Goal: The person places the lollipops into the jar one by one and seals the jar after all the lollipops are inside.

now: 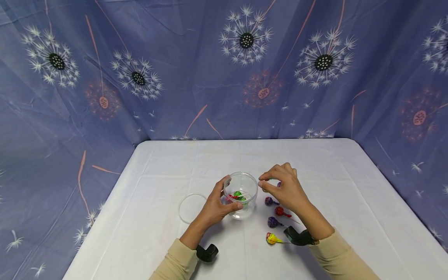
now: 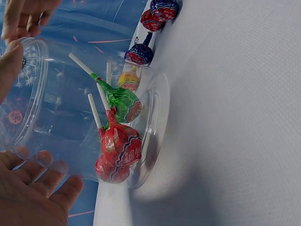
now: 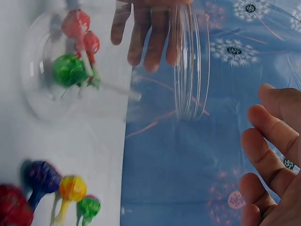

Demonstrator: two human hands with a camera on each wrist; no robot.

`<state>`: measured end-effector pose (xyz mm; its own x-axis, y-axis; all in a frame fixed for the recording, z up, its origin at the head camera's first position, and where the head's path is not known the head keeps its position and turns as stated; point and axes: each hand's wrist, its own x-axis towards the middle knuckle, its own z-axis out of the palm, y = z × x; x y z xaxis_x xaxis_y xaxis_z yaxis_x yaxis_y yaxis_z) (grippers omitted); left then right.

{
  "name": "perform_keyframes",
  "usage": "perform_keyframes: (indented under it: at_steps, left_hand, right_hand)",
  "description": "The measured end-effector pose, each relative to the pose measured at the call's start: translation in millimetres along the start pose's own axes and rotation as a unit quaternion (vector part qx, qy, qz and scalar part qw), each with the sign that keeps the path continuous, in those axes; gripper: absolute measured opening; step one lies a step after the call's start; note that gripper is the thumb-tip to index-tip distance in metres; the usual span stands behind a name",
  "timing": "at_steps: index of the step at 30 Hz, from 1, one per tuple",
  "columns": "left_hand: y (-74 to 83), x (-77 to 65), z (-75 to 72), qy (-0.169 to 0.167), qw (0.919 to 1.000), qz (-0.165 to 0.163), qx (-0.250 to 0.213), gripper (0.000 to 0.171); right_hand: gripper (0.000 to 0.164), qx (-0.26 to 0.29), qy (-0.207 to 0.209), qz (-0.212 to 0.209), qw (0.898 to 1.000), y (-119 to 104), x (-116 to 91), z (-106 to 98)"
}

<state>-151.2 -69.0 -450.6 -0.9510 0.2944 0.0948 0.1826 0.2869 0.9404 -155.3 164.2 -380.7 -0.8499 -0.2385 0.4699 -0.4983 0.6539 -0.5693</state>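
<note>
A clear plastic jar (image 1: 246, 213) is gripped by my left hand (image 1: 216, 206), fingers on its far side and thumb across its near wall. Inside, at the bottom, sit lollipops with white sticks: a green lollipop (image 2: 124, 104) and two red ones, the front red lollipop (image 2: 121, 143) partly covering the other. To the right of the jar's rim hovers my right hand (image 1: 285, 187), its fingers loosely bent. In the right wrist view nothing shows between those fingers (image 3: 263, 125). Whether the jar's base touches the table, I cannot tell.
Right of the jar, several wrapped lollipops lie on the white table (image 1: 157, 241): a purple lollipop (image 1: 268, 201), a red lollipop (image 1: 279, 211), another purple lollipop (image 1: 272, 222) and a yellow lollipop (image 1: 271, 238). A clear round lid (image 1: 180, 211) lies left. Behind hangs a blue dandelion-print cloth (image 1: 196, 77).
</note>
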Motion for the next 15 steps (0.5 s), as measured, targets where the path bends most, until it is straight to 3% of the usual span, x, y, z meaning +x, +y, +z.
perform_keyframes:
  at_steps: [15]
  left_hand:
    - [1.4, -1.7, -0.5, -0.001, 1.0, -0.002, 0.005, 0.092]
  right_hand:
    - [0.017, -0.057, 0.013, 0.07, 0.996, 20.2, -55.0, -14.4]
